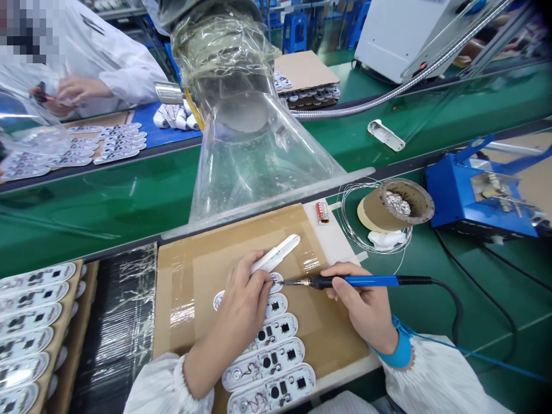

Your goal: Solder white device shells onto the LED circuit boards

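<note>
My right hand (360, 307) grips a blue and black soldering iron (371, 280), its tip pointing left. The tip meets the end of a white oblong circuit board (276, 280), beside the fingers of my left hand (241, 302). That hand is closed on a long white plastic housing (278, 253), tilted up to the right, and covers much of the board beneath. Below, several similar boards (271, 388) with black chips and thin wires lie in a row on a cardboard sheet (336, 339). A blue wrist strap (399, 348) circles my right wrist.
Stacked boards on cardboard (71, 339) stand at left. A clear fume hood (263, 155) hangs ahead. To the right are a solder wire coil (345, 215), a brown pot (379, 207) and a blue iron stand (470, 195). A co-worker's hand (84, 89) works across the green conveyor (172, 178).
</note>
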`<state>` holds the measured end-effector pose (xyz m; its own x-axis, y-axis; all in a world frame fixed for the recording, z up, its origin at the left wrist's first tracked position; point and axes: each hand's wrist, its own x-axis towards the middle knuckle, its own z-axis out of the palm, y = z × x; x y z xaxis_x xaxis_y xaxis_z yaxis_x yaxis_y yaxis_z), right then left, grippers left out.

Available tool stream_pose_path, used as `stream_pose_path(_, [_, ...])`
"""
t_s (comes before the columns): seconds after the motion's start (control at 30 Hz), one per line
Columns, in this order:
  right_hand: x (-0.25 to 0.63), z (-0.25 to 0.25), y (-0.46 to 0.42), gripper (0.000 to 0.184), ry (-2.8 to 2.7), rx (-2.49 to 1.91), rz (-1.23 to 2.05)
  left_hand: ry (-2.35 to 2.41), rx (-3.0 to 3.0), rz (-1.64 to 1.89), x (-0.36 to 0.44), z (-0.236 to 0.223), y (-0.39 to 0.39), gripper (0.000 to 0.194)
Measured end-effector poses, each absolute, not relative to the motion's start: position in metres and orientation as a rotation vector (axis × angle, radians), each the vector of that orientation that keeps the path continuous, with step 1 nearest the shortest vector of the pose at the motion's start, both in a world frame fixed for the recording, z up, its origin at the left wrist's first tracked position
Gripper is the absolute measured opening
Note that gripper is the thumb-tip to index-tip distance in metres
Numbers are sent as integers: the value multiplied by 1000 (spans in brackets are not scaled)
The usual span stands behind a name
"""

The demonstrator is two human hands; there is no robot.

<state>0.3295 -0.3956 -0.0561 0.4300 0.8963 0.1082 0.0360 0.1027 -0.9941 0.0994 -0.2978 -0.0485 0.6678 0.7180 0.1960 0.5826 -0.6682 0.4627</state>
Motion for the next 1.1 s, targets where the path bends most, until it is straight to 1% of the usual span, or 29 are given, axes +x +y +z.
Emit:
stream_pose_path(0.77, [336, -57, -397, 13, -907, -1292, 764, 1001, 2538, 546, 101, -46, -297, 11])
stream_pose_path(1.1, [337, -61, -397, 15, -873, -1256, 822, 963, 2563, 531, 96, -43, -296, 19])
